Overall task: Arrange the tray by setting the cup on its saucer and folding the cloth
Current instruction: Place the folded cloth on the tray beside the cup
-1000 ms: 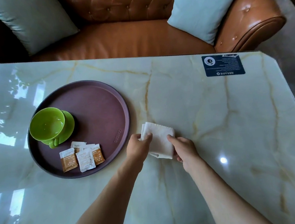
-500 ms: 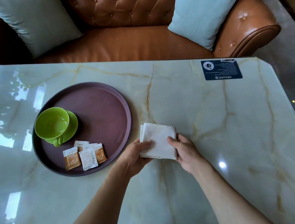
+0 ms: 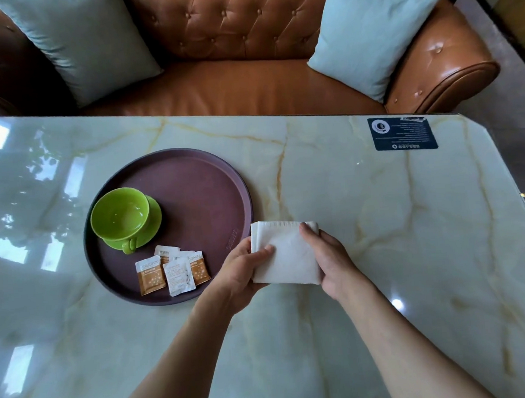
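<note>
left hand (image 3: pixel 240 271) pinching cloth (image 3: pixel 286 253) at its left edge, thumb on top | right hand (image 3: pixel 330 258) gripping right edge | cloth folded square (layers showing at far edge), just right of tray (image 3: pixel 209 184) on worktop (image 3: pixel 382 220) | cup (image 3: pixel 119 216) seated on saucer (image 3: pixel 154 221), sachets (image 3: pixel 171 273) nearer | sofa (image 3: pixel 246 84) beyond

Cup (image 3: pixel 120 217) on saucer (image 3: pixel 150 229), seemingly left in tray (image 3: pixel 209 184).
</note>
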